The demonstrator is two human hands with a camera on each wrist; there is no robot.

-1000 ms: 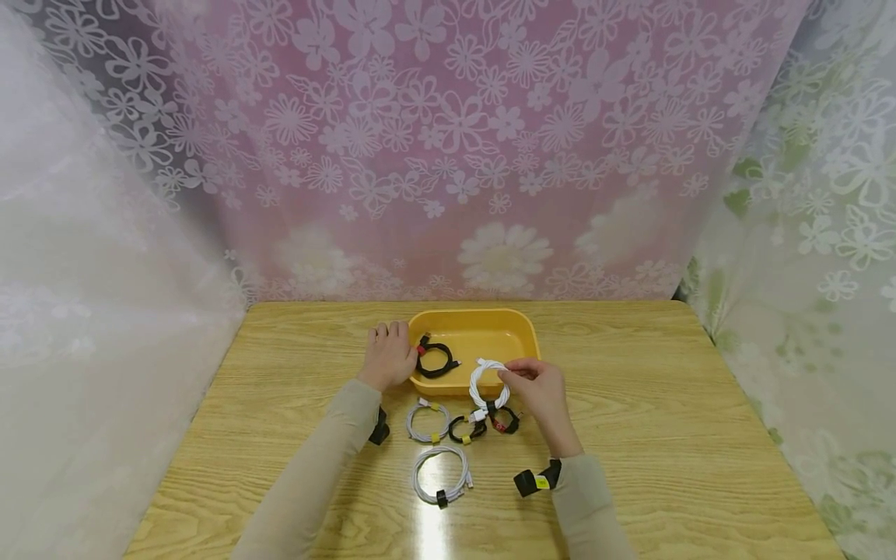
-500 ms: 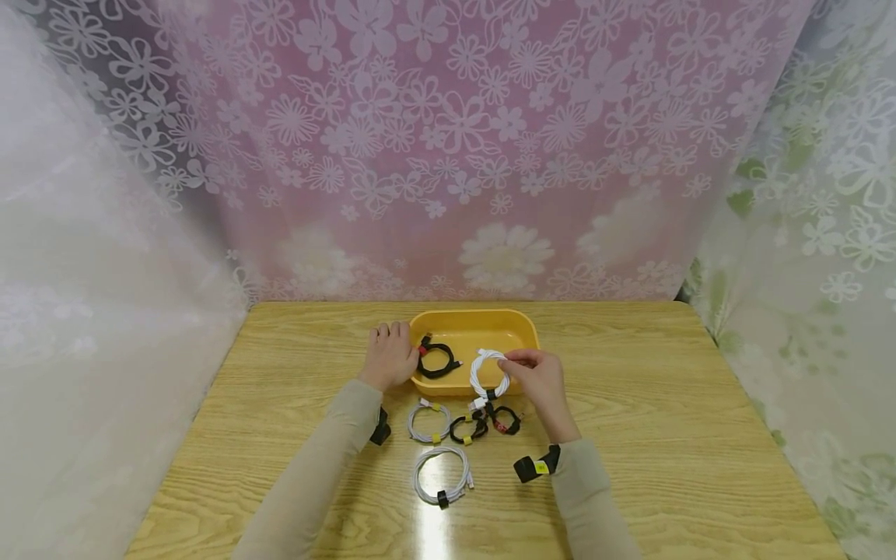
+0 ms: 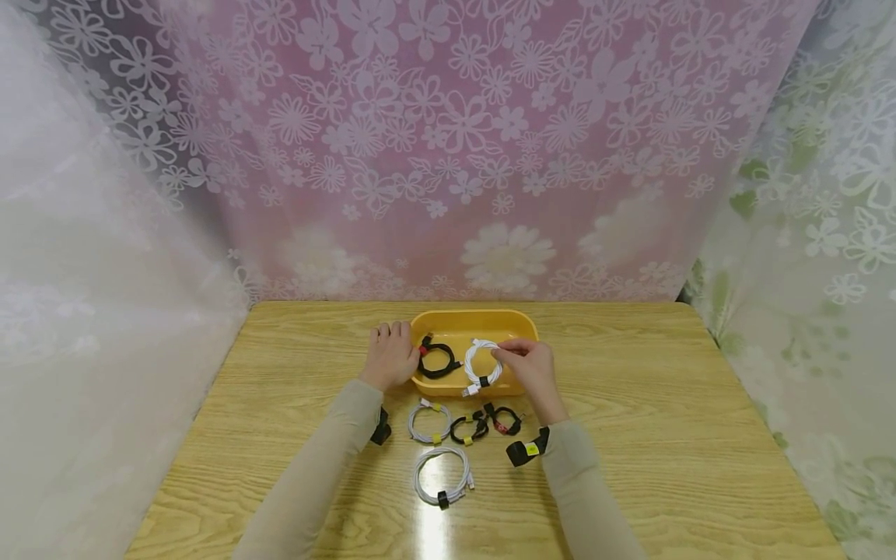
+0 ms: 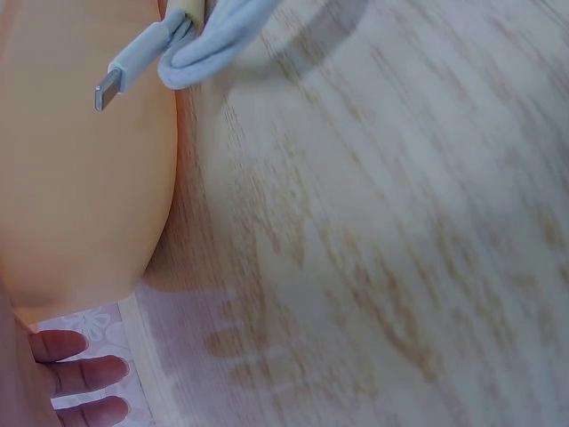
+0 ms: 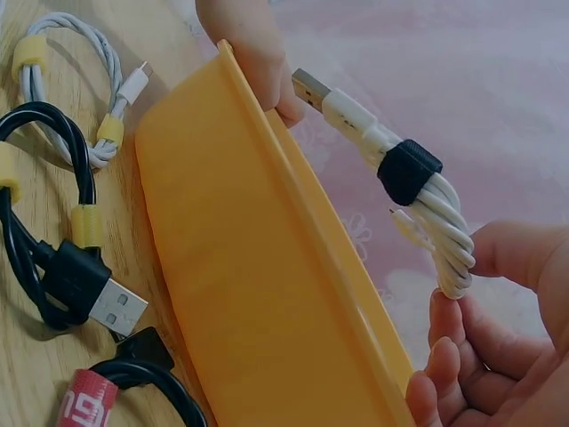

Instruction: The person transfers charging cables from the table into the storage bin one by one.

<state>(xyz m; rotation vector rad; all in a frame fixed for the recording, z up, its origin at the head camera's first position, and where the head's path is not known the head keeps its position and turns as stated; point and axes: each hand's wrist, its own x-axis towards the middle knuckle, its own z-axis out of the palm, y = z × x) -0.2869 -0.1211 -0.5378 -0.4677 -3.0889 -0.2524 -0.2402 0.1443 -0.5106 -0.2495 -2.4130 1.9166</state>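
Note:
My right hand (image 3: 533,369) pinches a coiled white USB cable (image 3: 473,367) between thumb and fingertips, over the front right part of the yellow plastic bin (image 3: 500,315). A black strap (image 5: 410,173) binds the coil, and a metal USB plug (image 5: 311,89) sticks out above the bin's rim in the right wrist view. My left hand (image 3: 389,356) holds the bin's left end at the rim; the left wrist view shows several fingertips (image 4: 93,374) beside its wall. Inside the bin, at the left, lies a coiled black cable (image 3: 436,373) with a red tie.
In front of the bin, several coiled cables lie on the wooden table (image 3: 630,365): a grey one (image 3: 411,429) with yellow ties, a black one (image 3: 455,435), a black one with a red tag (image 3: 516,424), and a white one (image 3: 418,478) nearest. A flowered curtain (image 3: 448,155) hangs behind.
My right hand has moved the white USB cable away from me and slightly left, from the front rim to over the bin. My left hand stays at the bin's left end.

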